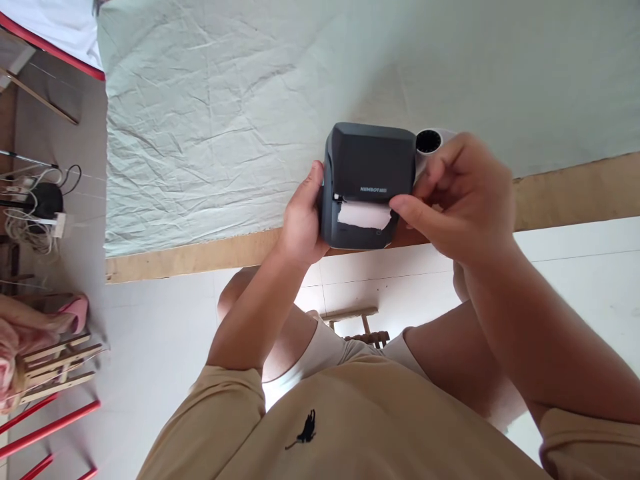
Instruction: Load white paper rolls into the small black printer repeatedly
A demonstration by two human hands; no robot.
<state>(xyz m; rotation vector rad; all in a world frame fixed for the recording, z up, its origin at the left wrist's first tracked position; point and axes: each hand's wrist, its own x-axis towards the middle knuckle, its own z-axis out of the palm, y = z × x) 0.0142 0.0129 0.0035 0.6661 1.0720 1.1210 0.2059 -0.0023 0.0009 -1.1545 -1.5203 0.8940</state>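
Note:
A dark grey label printer (373, 160) marked NIIMBOT is held up over the near edge of the table. A strip of white paper (365, 215) with a ragged edge sticks out of its slot. My left hand (304, 223) grips the printer's left side, thumb along the edge and the other fingers hidden beneath. At the right side, my right hand (465, 200) has its thumb on the front by the paper's upper right corner, with its fingers curled at the printer's edge. Behind that hand a white cylinder (443, 137) with a dark round end lies on the table, partly covered.
A wrinkled pale green cloth (200, 120) covers the table, with a bare wooden edge (200, 255) along the front. To the left on the floor are tangled cables (37, 233), a wooden rack (60, 367) and red bars (50, 427). A small stool (367, 327) shows below the table.

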